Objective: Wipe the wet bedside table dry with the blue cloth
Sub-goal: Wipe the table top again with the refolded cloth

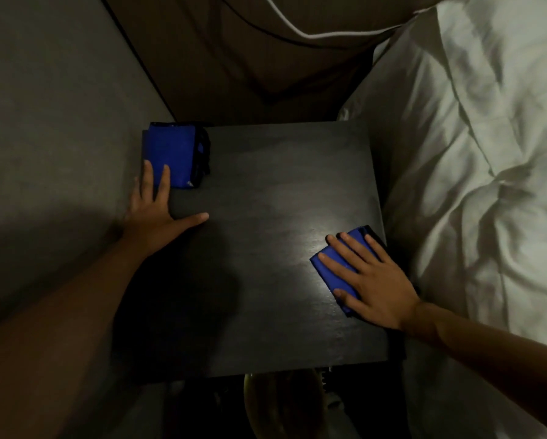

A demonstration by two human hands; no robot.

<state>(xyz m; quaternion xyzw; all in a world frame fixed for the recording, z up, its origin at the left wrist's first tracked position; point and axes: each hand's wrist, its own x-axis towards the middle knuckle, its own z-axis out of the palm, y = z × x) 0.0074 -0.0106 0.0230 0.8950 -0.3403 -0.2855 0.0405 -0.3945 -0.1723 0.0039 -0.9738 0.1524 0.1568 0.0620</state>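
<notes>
The right hand [373, 277] lies flat, fingers spread, pressing a blue cloth [332, 270] onto the dark bench [265, 248] near its right edge, beside the white bed [471, 153]. Farther back, the left hand [153, 213] rests open at the left edge, fingertips touching a second folded blue cloth [170, 153] in the far left corner

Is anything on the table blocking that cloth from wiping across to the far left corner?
Yes: a second folded blue cloth occupies that corner, left hand touching it. Elsewhere the table is bare.
</notes>
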